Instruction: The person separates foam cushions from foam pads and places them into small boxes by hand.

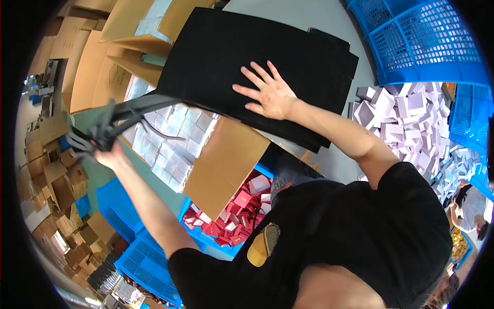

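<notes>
Fingers spread, my right hand [270, 95] lies on a black sheet [221, 54] that covers much of the grey table [288, 15]. Out to the left, my left hand [110, 155] is closed on a bunch of black strips [105, 126], blurred by motion. One long strip runs from that bunch to the near left edge of the black sheet. Below the strips is an open cardboard box [226, 165] holding rows of wrapped silvery blocks [177, 131].
Pale lilac boxes [396, 121] are piled at the right, beside blue crates [422, 38]. A blue bin of red boxes [239, 208] is near my body. Cardboard boxes [85, 72] stand at the left. Another person [471, 208] is at the far right.
</notes>
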Demonstrator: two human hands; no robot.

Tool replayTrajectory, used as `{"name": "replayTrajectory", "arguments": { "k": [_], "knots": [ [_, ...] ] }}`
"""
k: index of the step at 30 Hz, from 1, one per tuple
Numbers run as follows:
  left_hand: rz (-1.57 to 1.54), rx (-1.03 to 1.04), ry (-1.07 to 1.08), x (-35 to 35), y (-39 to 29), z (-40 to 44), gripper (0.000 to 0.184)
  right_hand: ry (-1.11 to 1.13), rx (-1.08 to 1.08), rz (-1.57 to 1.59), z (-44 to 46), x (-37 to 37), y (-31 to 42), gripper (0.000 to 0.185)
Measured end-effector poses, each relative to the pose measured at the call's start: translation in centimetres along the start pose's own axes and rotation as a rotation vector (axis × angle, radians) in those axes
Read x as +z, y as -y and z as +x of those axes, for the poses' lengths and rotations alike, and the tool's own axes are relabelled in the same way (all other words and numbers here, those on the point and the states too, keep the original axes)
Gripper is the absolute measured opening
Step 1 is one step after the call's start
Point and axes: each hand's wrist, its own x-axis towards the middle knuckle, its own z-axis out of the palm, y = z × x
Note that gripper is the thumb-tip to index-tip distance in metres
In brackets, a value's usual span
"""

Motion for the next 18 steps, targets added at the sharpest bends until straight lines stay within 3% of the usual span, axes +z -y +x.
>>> {"name": "replayTrajectory", "arguments": {
  "k": [2,4,7,9,14,18],
  "knots": [
    [0.04,0.05,-0.012,2.2,-0.3,12.1,0.037,0.016,-0.002,0.022,-0.4,-0.7,-0.1,0.056],
    [0.044,0.082,0.24,6.1,-1.5,23.8,0.037,0.045,-0.002,0.04,-0.8,-0.8,-0.3,0.057],
    [0.232,0.423,0.092,25.4,-0.4,17.6,0.036,0.055,0.01,0.079,-0.5,-1.0,-0.3,0.057],
    [0.27,0.498,0.166,31.7,0.7,17.6,0.036,0.061,0.019,0.116,-0.5,-0.9,-0.5,0.057],
    [0.555,0.593,0.424,38.9,9.1,12.7,0.036,0.058,0.036,0.193,-0.6,-1.2,-0.9,0.058],
    [0.91,0.704,0.777,40.5,18.9,3.7,0.036,-0.036,0.027,0.287,-0.9,-1.0,-1.4,0.053]
  ]
}}
